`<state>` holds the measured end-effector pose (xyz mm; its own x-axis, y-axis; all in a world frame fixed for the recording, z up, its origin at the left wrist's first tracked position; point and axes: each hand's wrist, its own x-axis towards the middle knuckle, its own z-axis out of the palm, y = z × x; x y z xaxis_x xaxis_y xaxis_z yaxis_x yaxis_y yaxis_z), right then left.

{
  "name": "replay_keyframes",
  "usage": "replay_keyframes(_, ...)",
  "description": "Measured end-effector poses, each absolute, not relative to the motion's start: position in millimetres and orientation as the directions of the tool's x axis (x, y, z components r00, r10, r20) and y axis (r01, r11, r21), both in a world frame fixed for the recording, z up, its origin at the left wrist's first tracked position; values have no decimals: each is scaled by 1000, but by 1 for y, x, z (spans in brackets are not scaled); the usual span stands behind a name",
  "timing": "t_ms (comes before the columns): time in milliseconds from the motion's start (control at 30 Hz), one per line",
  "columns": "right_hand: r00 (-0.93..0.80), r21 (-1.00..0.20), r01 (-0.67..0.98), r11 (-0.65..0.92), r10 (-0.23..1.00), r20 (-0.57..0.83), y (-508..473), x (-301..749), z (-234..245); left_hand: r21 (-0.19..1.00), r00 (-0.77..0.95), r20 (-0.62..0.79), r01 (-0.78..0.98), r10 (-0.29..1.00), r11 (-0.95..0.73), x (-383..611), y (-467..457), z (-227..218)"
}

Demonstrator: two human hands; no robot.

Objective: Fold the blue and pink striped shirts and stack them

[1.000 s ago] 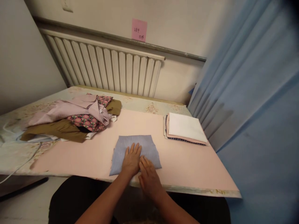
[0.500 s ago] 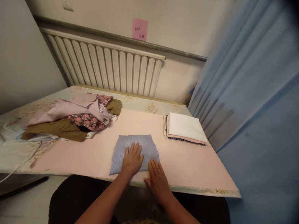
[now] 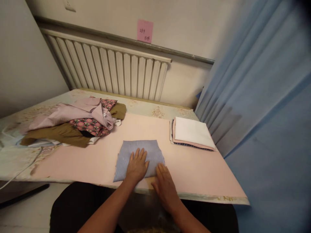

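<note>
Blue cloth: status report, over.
Left hand palm-down on blue cloth. Right hand at its near right corner. Cloth lies flat. Clothes pile left, folded stack right, neither touching it.

Home-like room, radiator [image 3: 112, 68], blue curtain [image 3: 264, 106], floral tablecloth [image 3: 145, 106]

- Single head-worn camera, facing forward and down from above the wearer's black-clad thighs [image 3: 69, 207] at five and seven o'clock.
- Near: pink-covered tabletop [image 3: 196, 176], crossing the centre.
- Farther: panel radiator [image 3: 103, 66], eleven o'clock.
- Pleated blue curtain [image 3: 264, 113] flanks three o'clock.
</note>
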<state>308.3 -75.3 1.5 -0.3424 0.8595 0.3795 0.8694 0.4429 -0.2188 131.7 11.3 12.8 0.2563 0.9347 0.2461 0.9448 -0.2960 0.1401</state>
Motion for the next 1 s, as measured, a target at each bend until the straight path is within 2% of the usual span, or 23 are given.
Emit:
replay_keyframes(133,-478,-190,804,563,803,357,-70,280,-6,126,265,237,946,935,-300,131,12,12)
replay_keyframes(267,-516,-156,794,588,787,339,-70,280,-19,120,272,253,943,928,-309,130,11,12)
replay_keyframes(567,-443,-170,840,515,832,333,-79,307,-15,143,265,255,941,930,-307,131,10,15)
replay_keyframes(800,-439,-148,842,519,818,372,-88,324,-20,153,261,252,940,932,-305,131,10,14)
replay_keyframes(1000,-389,-234,826,513,819,423,-90,330,-15,164,258,241,940,936,-301,132,10,15)
